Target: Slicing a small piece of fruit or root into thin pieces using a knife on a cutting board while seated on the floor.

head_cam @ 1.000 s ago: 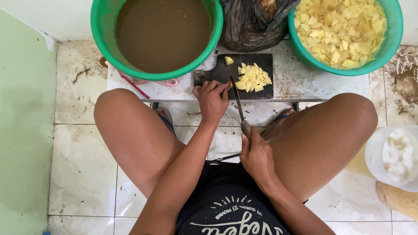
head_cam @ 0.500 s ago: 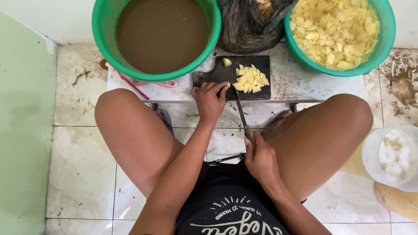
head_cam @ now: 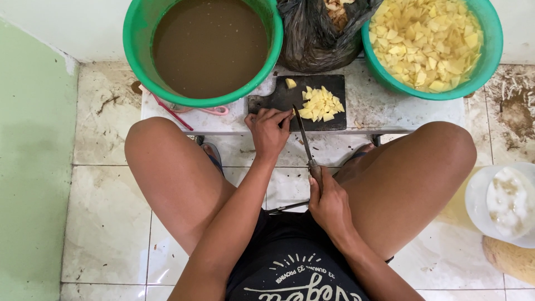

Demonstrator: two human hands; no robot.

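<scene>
A: Where's the knife (head_cam: 304, 136)?
B: Its blade lies over the near edge of the board (head_cam: 273, 99), tip among the yellow pieces (head_cam: 319, 105). The right hand (head_cam: 330, 205) is clenched round its handle, well short of the board, between the knees.

A: And the left hand (head_cam: 268, 131)?
B: Fingers curled down on the board's near left edge, just beside the blade; it pins something there, though I cannot tell what.

A: What carries the board?
B: A low white bench (head_cam: 384, 108), stained and wet. Beyond the board sits a black bag (head_cam: 315, 36); left of it a green tub (head_cam: 209, 47) of brown water, right of it a green tub of cut pieces (head_cam: 429, 39).

A: The room?
B: Pale tiled floor (head_cam: 106, 228), grimy at the joints, a green wall (head_cam: 33, 167) far left of the board, a white bowl (head_cam: 504, 203) far right on the floor.
</scene>
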